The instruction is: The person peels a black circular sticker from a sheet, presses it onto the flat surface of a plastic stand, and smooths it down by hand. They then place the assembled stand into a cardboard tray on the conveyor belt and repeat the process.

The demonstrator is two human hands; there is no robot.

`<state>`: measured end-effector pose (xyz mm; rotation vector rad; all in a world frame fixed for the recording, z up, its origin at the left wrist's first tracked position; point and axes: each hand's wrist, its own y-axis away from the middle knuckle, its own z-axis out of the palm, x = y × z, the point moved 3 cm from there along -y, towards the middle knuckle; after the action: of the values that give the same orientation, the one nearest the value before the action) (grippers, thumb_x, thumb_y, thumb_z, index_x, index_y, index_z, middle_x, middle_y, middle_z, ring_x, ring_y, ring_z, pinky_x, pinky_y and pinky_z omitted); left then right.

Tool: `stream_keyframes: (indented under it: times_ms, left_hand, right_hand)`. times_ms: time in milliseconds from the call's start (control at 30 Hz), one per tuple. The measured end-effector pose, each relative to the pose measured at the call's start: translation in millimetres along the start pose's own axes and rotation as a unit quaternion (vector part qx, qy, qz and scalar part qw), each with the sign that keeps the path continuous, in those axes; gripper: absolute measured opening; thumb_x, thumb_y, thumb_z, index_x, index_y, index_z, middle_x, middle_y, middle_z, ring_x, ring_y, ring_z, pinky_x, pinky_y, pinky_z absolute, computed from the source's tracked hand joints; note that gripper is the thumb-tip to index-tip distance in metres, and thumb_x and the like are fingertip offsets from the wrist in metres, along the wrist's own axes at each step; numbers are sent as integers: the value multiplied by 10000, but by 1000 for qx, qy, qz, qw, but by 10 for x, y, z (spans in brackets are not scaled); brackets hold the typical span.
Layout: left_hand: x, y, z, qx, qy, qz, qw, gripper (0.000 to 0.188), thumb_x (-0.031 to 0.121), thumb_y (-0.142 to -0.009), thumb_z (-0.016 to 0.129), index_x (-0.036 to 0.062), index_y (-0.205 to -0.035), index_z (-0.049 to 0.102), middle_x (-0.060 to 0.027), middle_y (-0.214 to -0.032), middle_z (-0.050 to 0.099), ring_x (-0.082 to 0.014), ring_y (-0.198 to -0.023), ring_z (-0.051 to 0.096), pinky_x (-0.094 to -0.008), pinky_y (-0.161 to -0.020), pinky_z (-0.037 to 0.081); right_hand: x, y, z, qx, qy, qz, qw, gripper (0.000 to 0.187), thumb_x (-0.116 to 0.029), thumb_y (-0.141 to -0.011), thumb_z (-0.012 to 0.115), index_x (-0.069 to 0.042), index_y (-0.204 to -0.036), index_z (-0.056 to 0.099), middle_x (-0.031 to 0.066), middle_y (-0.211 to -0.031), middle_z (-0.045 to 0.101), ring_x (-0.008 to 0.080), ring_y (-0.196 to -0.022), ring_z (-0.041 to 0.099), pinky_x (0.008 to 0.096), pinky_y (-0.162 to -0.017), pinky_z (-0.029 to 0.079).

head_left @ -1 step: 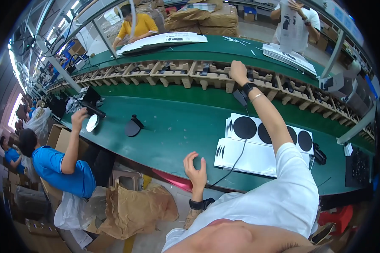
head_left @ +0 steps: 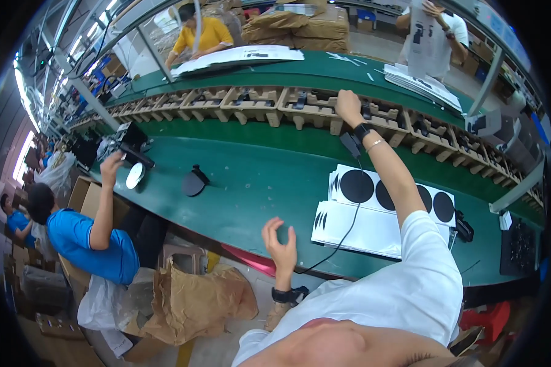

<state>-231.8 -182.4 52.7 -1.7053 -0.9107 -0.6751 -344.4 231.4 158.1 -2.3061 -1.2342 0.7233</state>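
reaching over brown trays, white sheets printed with black discs

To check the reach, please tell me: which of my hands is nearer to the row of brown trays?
Right. The right hand is at the trays; the left hand is by the near edge of the green table, away from them.

The fingertips of the right grip are hidden, and the forearm partly covers two black discs.

No lettering can be read (the printed white sheets blur).
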Motion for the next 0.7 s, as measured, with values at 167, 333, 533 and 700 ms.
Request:
stream_keyframes:
  times_ms: [167,333,533,700]
  left_hand:
    - [-617,-1063,-375,74,-186,20,979,479,132,-727,693,-3,-1137,486,-195,-1153,497,-383,-1125,434,-471,-971,334]
    - [-2023,-2166,-576,6,-419,67,905,558,352,-697,747,14,-1117,603,-214,-1167,549,-364,-1125,459,-477,-992,335]
    - [-2201,-2343,-416,-68,-223,84,969,269,238,-775,704,66,-981,678,-164,-1027,631,-307,-988,564,-432,-871,437]
    - [-603,-1538,288,-233,97,64,966,308,189,-889,609,-24,-1112,603,-218,-1349,464,-263,-1263,434,-345,-1012,348]
  right_hand:
    - [221,506,100,6,134,-36,990,400,-362,-818,640,22,-923,677,239,-1165,563,396,-1172,480,518,-890,438]
    - [195,456,9,-67,104,-59,991,592,-529,-802,604,-10,-1082,651,222,-1320,439,383,-1280,335,562,-947,357]
    - [827,642,-578,-161,-67,-52,983,443,-445,-839,594,-99,-1106,660,188,-1362,414,389,-1252,368,537,-1001,330]
    - [1536,1778,-1765,-179,-151,-37,971,274,39,-739,543,-47,-980,641,137,-1100,549,318,-1105,489,390,-953,406]
